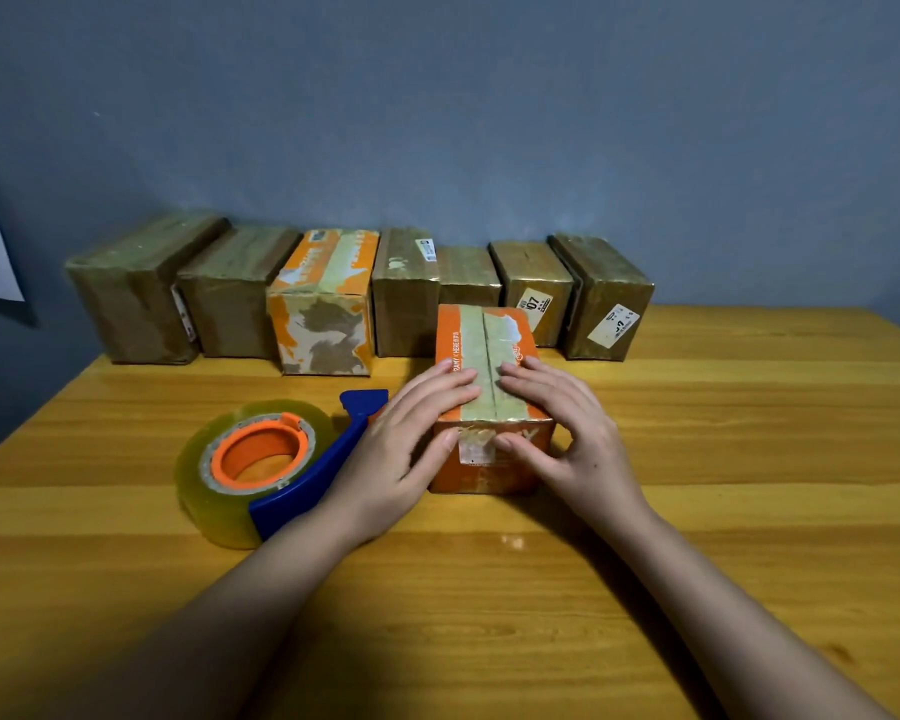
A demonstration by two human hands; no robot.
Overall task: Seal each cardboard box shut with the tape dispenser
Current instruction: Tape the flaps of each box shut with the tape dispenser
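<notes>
Pressing hands (411, 439) (567, 433) hold orange box (489, 376) flaps closed.

Lighting: dim, cool, overhead; soft shadows; faint glare on surface (513, 540). Wide-angle bowing at edges. Focus slightly soft.

Two bare forearms show, with no sleeves in sight. The left hand (396, 449) and the right hand (575, 433) wear no gloves, rings, watch or bands. Fingernails are short and unpainted.
</notes>
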